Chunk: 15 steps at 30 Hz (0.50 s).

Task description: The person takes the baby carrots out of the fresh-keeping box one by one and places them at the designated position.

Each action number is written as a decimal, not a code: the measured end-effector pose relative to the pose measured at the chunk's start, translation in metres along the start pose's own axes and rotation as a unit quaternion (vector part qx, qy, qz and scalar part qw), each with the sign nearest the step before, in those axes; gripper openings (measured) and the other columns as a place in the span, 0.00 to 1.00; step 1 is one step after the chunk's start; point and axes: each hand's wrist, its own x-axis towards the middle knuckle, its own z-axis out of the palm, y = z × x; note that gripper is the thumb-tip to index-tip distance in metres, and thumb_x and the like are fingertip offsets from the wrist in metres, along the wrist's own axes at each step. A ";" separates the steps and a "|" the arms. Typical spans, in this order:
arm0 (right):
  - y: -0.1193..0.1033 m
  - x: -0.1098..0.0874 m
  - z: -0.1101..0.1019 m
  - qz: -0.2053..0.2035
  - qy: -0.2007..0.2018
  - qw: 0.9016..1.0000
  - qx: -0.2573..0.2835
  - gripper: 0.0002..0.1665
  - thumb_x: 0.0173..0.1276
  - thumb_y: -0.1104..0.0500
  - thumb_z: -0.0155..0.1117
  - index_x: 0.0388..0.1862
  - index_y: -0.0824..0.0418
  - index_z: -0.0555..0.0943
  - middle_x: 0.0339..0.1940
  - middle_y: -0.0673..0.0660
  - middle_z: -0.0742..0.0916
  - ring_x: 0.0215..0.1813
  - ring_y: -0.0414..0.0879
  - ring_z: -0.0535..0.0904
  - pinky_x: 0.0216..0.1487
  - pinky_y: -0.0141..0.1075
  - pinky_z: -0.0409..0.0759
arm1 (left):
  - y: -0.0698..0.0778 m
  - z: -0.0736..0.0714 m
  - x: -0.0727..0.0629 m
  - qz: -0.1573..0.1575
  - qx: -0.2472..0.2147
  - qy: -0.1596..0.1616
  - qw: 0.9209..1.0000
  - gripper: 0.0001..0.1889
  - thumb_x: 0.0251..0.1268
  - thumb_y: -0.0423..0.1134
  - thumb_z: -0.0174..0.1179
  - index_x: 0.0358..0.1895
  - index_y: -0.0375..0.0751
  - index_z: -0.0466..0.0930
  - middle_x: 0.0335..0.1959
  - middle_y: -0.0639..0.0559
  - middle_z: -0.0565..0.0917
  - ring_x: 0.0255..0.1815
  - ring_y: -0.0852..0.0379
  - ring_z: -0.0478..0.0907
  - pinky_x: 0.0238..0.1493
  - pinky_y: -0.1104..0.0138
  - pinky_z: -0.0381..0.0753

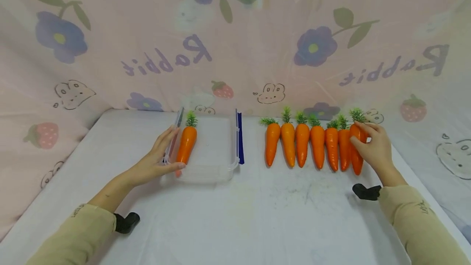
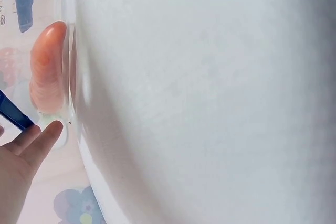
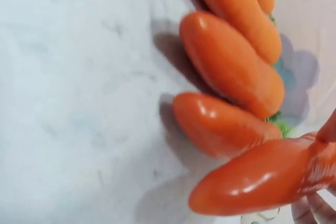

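A carrot (image 1: pixel 356 146) with a green leafy top is pinched by my right hand (image 1: pixel 377 144) at the right end of a row of several carrots (image 1: pixel 302 144). In the right wrist view that carrot (image 3: pixel 252 182) is tilted beside its neighbours, its tip over the white cloth. My left hand (image 1: pixel 152 162) rests against the left side of a clear plastic box (image 1: pixel 217 173), fingers along the wall and thumb at the front. One carrot (image 1: pixel 187 144) lies inside the box along its left wall, and shows through the plastic (image 2: pixel 48 69) in the left wrist view.
A white cloth (image 1: pixel 235 224) covers the table. Blue clip flaps (image 1: pixel 241 138) hang on the box's right side. Behind rises a pink curtain (image 1: pixel 243 52) printed with flowers and rabbits. Black wrist mounts (image 1: pixel 126 223) stick out by both sleeves.
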 end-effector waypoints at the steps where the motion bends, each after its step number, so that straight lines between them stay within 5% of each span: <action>1: 0.003 0.000 0.000 0.004 0.000 1.000 -0.001 0.29 0.67 0.60 0.55 0.67 0.69 0.69 0.61 0.77 0.68 0.60 0.72 0.62 0.45 0.55 0.69 | 0.000 0.000 0.000 0.000 -0.001 0.000 1.000 0.51 0.61 0.48 0.65 0.78 0.60 0.35 0.78 0.49 0.30 0.75 0.30 0.39 0.57 0.24 0.51; 15: 0.030 0.006 0.009 0.045 -0.042 0.998 -0.014 0.30 0.70 0.60 0.51 0.68 0.73 0.65 0.59 0.82 0.68 0.60 0.76 0.60 0.57 0.66 0.62 | -0.001 0.002 0.000 0.003 0.003 0.005 1.000 0.51 0.60 0.48 0.65 0.77 0.62 0.35 0.79 0.49 0.30 0.76 0.31 0.39 0.58 0.24 0.50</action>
